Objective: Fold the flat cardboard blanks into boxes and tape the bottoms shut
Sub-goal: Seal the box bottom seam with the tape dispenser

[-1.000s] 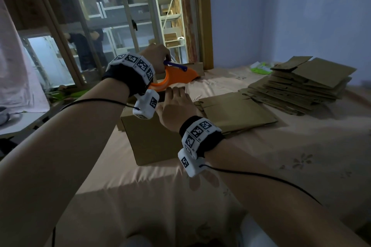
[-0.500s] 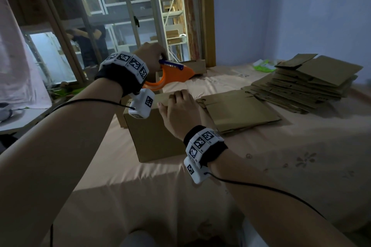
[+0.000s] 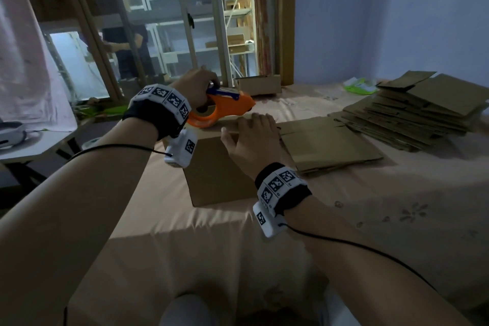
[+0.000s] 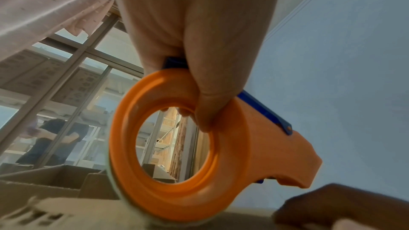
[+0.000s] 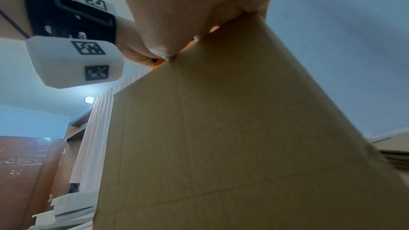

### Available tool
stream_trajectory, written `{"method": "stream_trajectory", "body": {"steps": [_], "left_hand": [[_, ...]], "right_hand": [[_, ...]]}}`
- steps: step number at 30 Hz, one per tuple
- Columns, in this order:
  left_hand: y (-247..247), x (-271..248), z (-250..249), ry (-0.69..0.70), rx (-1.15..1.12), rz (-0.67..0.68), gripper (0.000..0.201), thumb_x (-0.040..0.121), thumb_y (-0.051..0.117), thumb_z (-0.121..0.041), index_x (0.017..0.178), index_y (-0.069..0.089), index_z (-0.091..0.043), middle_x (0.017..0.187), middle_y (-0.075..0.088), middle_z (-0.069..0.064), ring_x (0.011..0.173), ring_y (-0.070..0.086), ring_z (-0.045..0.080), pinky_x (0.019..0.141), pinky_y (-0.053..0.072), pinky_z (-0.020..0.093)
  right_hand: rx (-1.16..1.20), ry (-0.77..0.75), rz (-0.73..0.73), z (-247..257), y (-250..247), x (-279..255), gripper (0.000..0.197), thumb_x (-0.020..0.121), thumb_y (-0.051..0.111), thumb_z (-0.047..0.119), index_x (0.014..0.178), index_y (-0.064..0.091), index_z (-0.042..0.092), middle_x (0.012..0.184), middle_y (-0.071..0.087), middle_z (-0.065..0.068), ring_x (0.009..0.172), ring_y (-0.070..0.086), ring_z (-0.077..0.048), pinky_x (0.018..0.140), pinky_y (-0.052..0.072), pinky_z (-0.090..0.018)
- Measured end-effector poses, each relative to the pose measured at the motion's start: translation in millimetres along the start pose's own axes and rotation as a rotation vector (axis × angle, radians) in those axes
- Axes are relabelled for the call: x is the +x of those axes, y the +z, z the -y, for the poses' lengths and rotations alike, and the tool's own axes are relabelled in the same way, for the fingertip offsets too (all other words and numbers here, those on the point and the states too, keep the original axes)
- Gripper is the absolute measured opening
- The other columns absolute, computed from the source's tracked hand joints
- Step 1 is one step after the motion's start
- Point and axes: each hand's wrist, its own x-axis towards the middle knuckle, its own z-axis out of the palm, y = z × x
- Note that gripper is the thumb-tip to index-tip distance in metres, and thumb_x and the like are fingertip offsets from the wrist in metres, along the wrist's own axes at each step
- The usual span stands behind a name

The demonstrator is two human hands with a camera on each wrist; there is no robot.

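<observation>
Left hand [image 3: 197,87] grips orange tape dispenser [image 3: 222,111] on top of box [image 3: 219,174], which stands on the bed [image 3: 344,219]; right hand [image 3: 254,140] flat, pressing flaps. Best pull tape straight along seam, pressure even.

I take this for a small packing room beside a storeroom. A cloth-covered table [image 3: 370,219] carries a stack of flat cardboard blanks [image 3: 412,111], and through the glass partition [image 3: 169,34] I see white shelving [image 3: 190,0] holding boxes. Another person [image 3: 127,53] stands among those shelves. The walls are plain blue.
</observation>
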Motion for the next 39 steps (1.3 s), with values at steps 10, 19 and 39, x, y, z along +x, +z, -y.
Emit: {"method": "stream_trajectory", "body": {"steps": [10,19,39], "left_hand": [[6.9,0.9,5.3,0.015,-0.002,-0.026,0.037,0.085,0.054,0.003,0.120,0.058,-0.010,0.115,0.063,0.014,0.102,0.058,0.027,0.077,0.038,0.028],[9.9,4.2,7.9,0.040,0.021,-0.017,0.038,0.087,0.053,0.002,0.121,0.055,-0.013,0.117,0.060,0.012,0.106,0.055,0.027,0.079,0.036,0.029],[11.1,5.8,25.7,0.042,0.129,0.023,0.033,0.084,0.058,-0.010,0.113,0.044,-0.020,0.098,0.061,0.007,0.081,0.057,0.026,0.072,0.050,0.039]], "right_hand": [[0.060,0.076,0.052,-4.5,-9.3,5.6,0.077,0.092,0.033,0.065,0.132,0.048,0.001,0.120,0.062,-0.015,0.115,0.051,-0.029,0.103,0.037,-0.037],[0.039,0.043,0.059,-9.7,-1.3,7.0,0.073,0.091,0.026,0.067,0.112,0.063,0.008,0.113,0.065,-0.008,0.112,0.051,-0.026,0.102,0.038,-0.037],[0.026,0.041,0.156,-14.1,-13.0,5.2,0.082,0.092,0.020,0.070,0.139,0.046,0.008,0.138,0.053,-0.010,0.131,0.040,-0.027,0.114,0.026,-0.040]]}}
